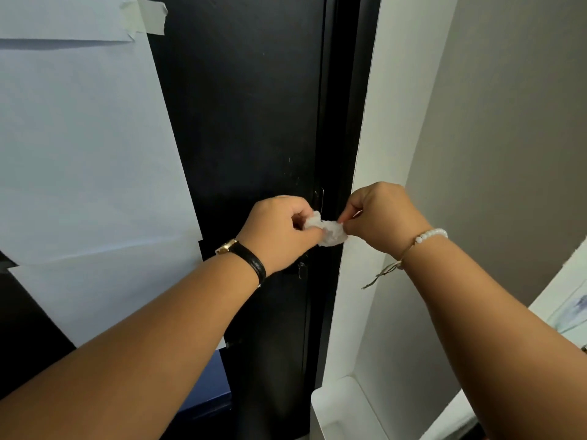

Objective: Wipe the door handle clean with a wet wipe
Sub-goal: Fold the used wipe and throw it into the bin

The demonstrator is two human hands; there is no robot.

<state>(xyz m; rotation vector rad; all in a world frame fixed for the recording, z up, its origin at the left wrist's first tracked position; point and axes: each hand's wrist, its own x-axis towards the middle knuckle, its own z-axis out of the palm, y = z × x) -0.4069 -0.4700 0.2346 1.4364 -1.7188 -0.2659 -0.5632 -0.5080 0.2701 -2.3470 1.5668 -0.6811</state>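
Observation:
A crumpled white wet wipe (330, 231) is held between both hands in front of the black door (247, 122). My left hand (279, 233), with a black watch strap on the wrist, pinches its left end. My right hand (381, 217), with a white bead bracelet on the wrist, pinches its right end. The door handle is hidden behind my left hand and the wipe. A small keyhole plate (301, 270) shows just below my left hand. A narrow metal latch (320, 198) sits at the door's edge above the wipe.
Large sheets of white paper (85, 147) are taped over the door's left part. The white door frame and a grey wall (495, 138) stand to the right. A white box-shaped container (341, 408) sits low on the right, with a white surface (568, 300) at the far right.

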